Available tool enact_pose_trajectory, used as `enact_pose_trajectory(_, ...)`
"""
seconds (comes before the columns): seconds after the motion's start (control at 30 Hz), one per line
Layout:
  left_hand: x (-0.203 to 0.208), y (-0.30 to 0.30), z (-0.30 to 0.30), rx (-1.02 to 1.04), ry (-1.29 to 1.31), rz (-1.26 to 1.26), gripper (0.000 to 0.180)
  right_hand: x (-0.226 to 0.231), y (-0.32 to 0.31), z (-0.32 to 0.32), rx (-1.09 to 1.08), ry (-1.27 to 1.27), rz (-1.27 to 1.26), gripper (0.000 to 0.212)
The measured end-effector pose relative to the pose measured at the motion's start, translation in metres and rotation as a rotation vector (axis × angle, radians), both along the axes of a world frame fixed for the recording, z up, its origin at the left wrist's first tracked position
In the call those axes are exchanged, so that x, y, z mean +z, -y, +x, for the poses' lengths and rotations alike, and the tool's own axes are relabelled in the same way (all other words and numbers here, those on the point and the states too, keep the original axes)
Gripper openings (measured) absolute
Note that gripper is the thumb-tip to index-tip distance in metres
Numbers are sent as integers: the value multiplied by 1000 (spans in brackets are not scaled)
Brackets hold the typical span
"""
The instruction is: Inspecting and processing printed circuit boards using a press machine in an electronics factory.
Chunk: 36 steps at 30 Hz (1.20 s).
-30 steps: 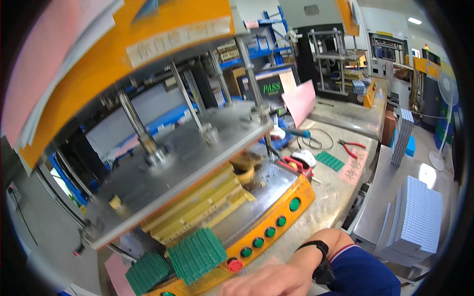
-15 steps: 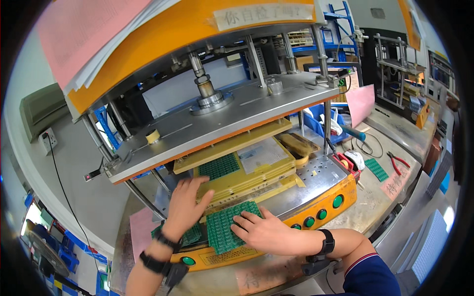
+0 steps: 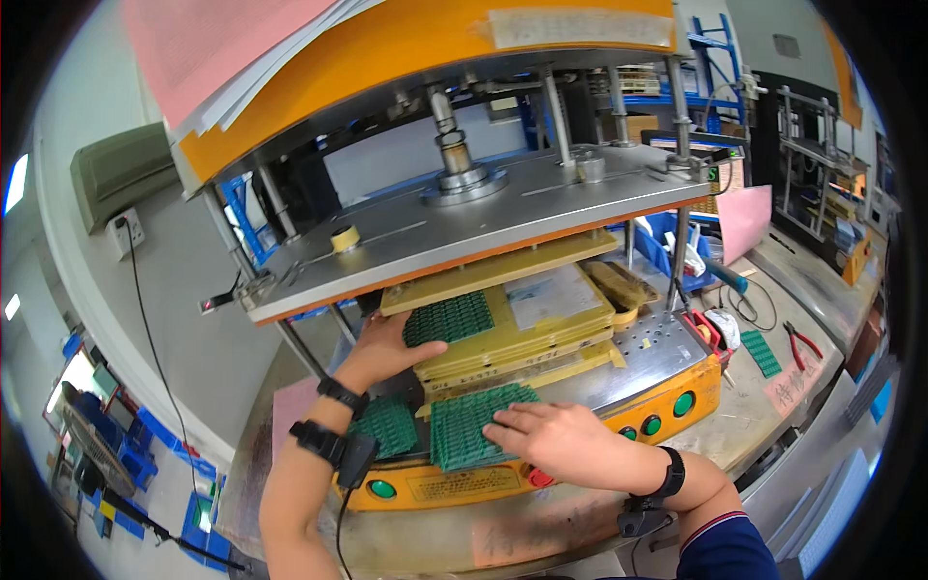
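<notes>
My left hand (image 3: 380,350) is at the left side of the yellow fixture (image 3: 570,319), thumb spread out to the right. Its fingertips are partly hidden beside the fixture, close to a green circuit board panel (image 3: 447,319) lying in it. My right hand (image 3: 553,435) lies with fingers stretched over the right edge of a stack of green circuit board panels (image 3: 474,425) at the machine's front; its thumb is hidden. Between my left wrist and that stack lie more green panels (image 3: 389,427).
The press's steel plate (image 3: 464,227) hangs above the fixture on metal posts. Green buttons (image 3: 684,402) and a red one (image 3: 541,478) line the orange front. To the right lie a brush (image 3: 623,285), another green panel (image 3: 761,354) and red-handled pliers (image 3: 800,346).
My left hand has moved in against the fixture's left side, beside the panel there. My right hand's fingers have drawn closer together over the stack's right edge. The whole view has shifted slightly.
</notes>
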<state>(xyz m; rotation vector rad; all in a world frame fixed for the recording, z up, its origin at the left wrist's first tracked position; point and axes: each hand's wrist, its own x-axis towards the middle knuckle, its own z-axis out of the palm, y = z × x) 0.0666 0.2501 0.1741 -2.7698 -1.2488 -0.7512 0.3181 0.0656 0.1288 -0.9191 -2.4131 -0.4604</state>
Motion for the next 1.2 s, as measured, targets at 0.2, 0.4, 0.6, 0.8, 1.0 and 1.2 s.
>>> enact_pose_trajectory(0.2, -6, 112, -97, 122, -45, 65, 77, -3, -5, -4, -25, 31, -64, 25)
enact_pose_trajectory(0.4, -50, 175, -128, 225, -178, 62, 60, 6, -1, -3, 4, 78, -192, 30)
enact_pose_trajectory(0.6, -146, 265, -85, -18, 127, 56, 24, 19, -1, -2, -43, -157, -172, 25)
enact_pose_trajectory(0.8, -205, 277, -67, 102, 146, 151, 28, 22, -74, -14, -92, -395, 71, 26)
enact_pose_trajectory(1.0, -193, 271, -62, 162, 219, 129, 27, -3, -152, -9, -146, -342, 36, 27)
enact_pose_trajectory(1.2, -192, 276, -61, 195, 144, 122, 28, -5, -161, -15, -161, -353, -32, 28)
